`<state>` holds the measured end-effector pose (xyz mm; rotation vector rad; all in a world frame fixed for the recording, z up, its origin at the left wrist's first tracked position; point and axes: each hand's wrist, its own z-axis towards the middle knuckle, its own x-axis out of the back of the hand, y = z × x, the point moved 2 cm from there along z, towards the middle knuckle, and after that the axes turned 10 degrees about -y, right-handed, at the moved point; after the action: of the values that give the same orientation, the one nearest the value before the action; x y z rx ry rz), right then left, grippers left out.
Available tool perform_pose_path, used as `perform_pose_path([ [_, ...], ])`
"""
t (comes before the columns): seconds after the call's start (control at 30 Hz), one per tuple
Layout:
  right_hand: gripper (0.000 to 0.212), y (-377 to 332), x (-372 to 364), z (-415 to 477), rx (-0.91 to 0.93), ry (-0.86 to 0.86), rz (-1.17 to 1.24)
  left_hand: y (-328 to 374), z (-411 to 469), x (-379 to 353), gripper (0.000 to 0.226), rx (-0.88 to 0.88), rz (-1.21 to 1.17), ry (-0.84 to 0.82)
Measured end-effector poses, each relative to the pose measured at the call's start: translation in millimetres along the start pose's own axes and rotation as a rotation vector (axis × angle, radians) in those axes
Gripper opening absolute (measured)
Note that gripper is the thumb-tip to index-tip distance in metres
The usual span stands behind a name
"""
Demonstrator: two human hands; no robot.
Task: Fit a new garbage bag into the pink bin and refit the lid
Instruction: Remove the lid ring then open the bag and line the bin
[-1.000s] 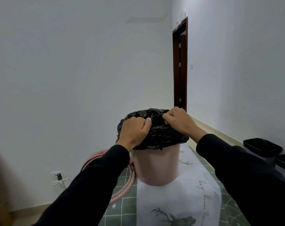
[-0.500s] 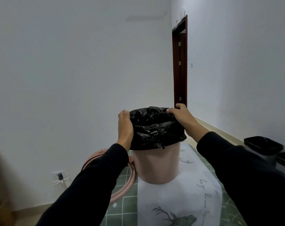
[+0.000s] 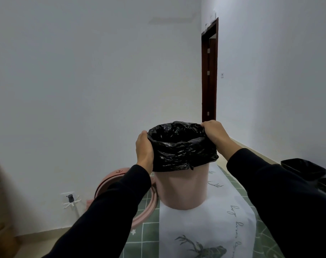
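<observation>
Pink bin (image 3: 182, 189) upright on the table (image 3: 145, 237), centre. My left hand (image 3: 144, 151) grips the black bag (image 3: 182, 155) at the rim's left side, my right hand (image 3: 215, 135) clutches its far-right edge. Bag folded over the rim. Pink lid (image 3: 145, 207) lies left of the bin, partly behind my left sleeve.

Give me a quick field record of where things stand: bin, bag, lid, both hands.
bin: pink bin upright on the patterned tablecloth
bag: black bag open, its edge folded down over the rim
lid: pink lid off, left of the bin, partly hidden by the left sleeve
left hand: left hand grip on the bag at the rim's left side
right hand: right hand grip on the bag at the rim's right side
</observation>
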<state>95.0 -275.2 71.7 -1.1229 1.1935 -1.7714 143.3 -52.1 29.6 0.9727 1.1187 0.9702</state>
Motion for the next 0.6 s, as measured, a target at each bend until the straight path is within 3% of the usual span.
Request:
perform_pose_path([
  [0.27, 0.025, -33.1, -11.5, -19.3, 0.182, 0.214, -0.303, 17.9, -5.2, 27.1, 0.037, -0.086, 0.149, 0.071],
  [0.6, 0.028, -79.9, -85.5, -39.0, 0.517, 0.104, -0.319, 25.7, -11.7, 86.8, 0.032, -0.140, 0.214, 0.195],
])
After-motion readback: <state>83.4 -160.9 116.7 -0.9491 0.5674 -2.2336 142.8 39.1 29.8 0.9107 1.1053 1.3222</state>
